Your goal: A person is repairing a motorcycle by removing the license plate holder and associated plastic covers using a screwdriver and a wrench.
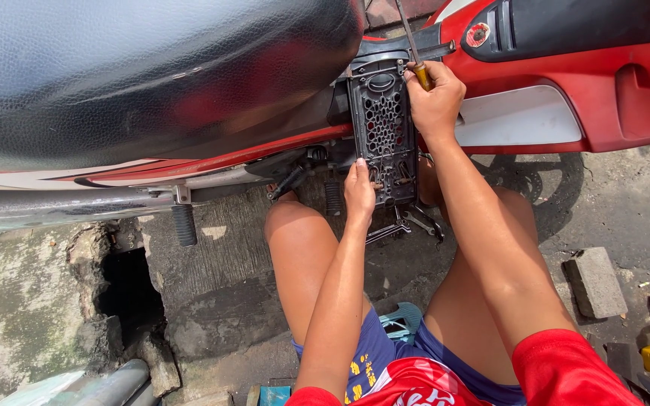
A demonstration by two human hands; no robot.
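Two hands | left hand (359, 192) pinches grille panel (384, 128) | right hand (435, 98) clasps screwdriver (414, 53) (yellow-handled)

Your right grip (434, 94) is closed around a screwdriver (414, 53) with a yellow handle, its thin metal shaft slanting up and away. Just left of it, the black perforated cover (382, 128) stands upright on the motorcycle; your left grip (359, 192) touches its lower edge.
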